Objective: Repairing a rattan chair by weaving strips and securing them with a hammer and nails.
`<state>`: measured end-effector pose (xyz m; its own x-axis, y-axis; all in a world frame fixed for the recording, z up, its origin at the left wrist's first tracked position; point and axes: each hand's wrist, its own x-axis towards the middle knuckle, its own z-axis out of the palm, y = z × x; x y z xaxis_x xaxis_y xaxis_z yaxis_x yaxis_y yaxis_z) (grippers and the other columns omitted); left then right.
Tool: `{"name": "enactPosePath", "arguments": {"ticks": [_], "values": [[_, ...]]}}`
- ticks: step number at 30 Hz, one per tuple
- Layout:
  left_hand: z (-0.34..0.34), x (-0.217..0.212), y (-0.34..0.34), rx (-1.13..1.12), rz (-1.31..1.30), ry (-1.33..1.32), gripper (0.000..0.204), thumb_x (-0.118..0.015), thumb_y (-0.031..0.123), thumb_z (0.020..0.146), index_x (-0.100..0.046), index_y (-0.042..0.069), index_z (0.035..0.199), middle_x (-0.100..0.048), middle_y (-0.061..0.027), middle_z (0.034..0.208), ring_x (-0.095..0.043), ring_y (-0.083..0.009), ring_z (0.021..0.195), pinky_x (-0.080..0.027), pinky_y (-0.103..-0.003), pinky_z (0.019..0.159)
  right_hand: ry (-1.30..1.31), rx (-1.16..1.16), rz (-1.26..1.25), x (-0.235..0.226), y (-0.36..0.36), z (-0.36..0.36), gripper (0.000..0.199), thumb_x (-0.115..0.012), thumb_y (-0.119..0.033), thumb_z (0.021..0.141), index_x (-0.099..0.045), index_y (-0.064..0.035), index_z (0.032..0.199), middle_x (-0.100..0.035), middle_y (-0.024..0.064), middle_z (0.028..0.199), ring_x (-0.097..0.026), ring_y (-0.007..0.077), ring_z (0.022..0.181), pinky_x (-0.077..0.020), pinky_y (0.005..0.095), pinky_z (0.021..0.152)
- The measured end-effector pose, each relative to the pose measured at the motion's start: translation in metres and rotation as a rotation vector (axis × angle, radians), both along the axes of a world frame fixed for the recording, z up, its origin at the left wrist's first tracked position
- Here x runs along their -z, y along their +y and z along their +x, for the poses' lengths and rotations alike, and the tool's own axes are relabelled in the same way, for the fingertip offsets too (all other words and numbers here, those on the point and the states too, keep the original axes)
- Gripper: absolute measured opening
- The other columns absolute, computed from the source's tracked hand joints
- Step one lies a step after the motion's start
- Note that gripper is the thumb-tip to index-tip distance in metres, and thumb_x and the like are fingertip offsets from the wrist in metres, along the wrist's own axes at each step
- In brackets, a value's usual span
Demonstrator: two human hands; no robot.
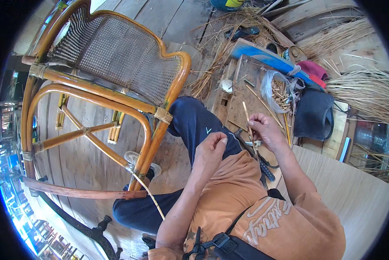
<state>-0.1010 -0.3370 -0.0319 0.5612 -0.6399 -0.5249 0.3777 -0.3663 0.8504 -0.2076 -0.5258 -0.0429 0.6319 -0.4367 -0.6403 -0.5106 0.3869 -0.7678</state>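
Observation:
My right hand (266, 128) pinches a thin, pale rattan strip (246, 113), which stands up past the fingertips and runs down below them. To its left, in front of my body, my left hand (209, 151) is closed, thumb against fingers; anything held there is too small to make out. On the left stands a varnished rattan chair (101, 92), tilted, with a woven cane panel (116, 47) and wrapped joints. From a joint low on its frame, a loose rattan strip (147, 188) trails toward my left forearm.
Right of my knee is a wooden work block (246, 71) with a plastic bag (276, 91) of short sticks. Beyond lie a blue-painted piece (264, 58), a dark pouch (314, 113) and bundled cane strands (363, 93). A reddish wooden slat (79, 192) crosses the chair's bottom.

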Motion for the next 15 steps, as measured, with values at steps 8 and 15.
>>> {"name": "enactPosePath", "arguments": {"ticks": [8,15], "values": [[-0.009,-0.024,0.002,-0.255,-0.144,0.145,0.019,-0.055,0.016,0.091,-0.060,0.000,0.100,-0.061,0.0000,0.082,-0.055,-0.0050,0.071,-0.043,-0.018,0.060,-0.100,-0.475,-0.166,-0.057,0.036,0.027,0.013,-0.060,-0.012,0.085,-0.063,-0.0025,0.094,-0.058,-0.0027,0.078,-0.051,0.0040,0.070,-0.0432,0.0213,0.062],[0.007,-0.065,0.028,-0.649,-0.177,-0.006,0.012,-0.048,0.008,0.092,-0.056,-0.001,0.094,-0.061,-0.0055,0.080,-0.059,-0.0088,0.071,-0.049,-0.020,0.062,-0.087,-0.409,-0.217,-0.044,0.020,0.046,0.012,-0.057,-0.010,0.086,-0.062,-0.0021,0.093,-0.059,-0.0021,0.078,-0.052,0.0049,0.073,-0.0433,0.0214,0.066]]}}
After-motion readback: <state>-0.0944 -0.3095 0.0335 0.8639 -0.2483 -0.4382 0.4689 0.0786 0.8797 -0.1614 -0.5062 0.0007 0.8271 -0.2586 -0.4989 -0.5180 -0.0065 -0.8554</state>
